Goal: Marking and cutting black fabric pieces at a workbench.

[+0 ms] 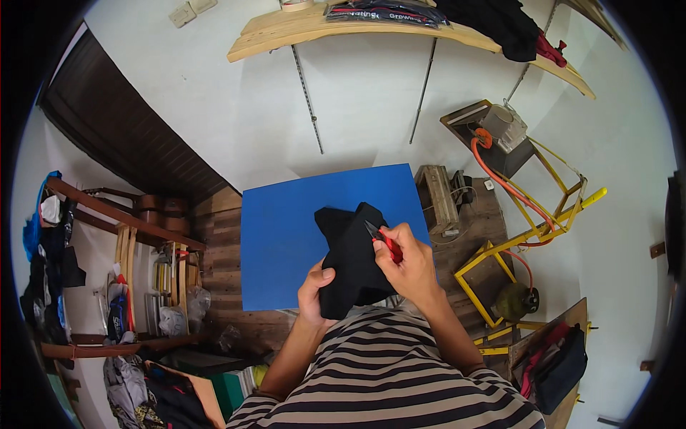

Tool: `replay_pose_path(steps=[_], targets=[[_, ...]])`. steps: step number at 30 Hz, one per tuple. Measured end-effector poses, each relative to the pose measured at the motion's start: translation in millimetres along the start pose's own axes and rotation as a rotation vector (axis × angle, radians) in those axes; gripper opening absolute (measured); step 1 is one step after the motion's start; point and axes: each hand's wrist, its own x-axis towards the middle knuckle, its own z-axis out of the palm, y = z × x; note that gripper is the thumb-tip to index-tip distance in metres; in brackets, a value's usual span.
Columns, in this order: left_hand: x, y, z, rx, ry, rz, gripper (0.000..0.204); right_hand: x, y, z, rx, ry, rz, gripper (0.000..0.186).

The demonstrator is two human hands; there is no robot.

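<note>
A folded piece of black cloth (pixel 350 261) is held up in front of my body, over the near part of the blue table (pixel 275 236). My left hand (pixel 314 292) grips its lower left edge, with the thumb on top and the fingers behind it. In my right hand (pixel 409 263) is a pair of small red-handled snips (pixel 386 247). Their dark pointed blades aim up and left, against the cloth's upper right part. Whether the blades are apart is too small to tell.
A wooden shelf (pixel 371 32) with dark clothing and packages spans the wall above. To the right stand a yellow metal frame (pixel 475 286), an orange hose (pixel 504 184), a gas cylinder (pixel 513 302) and a wooden crate (pixel 437 196). A loaded rack (pixel 125 207) lines the left side.
</note>
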Motion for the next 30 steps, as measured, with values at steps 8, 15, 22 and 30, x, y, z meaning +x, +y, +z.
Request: replay_pose_path(steps=[8,15,22,30], targets=[[2.4,-0.6,-4.0,-0.057,-0.029,-0.004,0.059,0.7,-5.1,-3.3,-0.026,-0.055,-0.011,0.022],[3.5,2.3,7.6,-0.043,0.020,-0.005,0.056,3.8,-8.9,-2.3,-0.063,-0.054,-0.057,0.023],[5.3,1.5,4.9,-0.091,-0.044,-0.003,0.056,4.4,-5.3,3.6,-0.040,0.003,-0.103,0.022],[6.0,6.1,6.1,-0.050,-0.033,-0.004,0.054,6.7,-18.9,0.3,-0.090,-0.081,-0.098,0.024]])
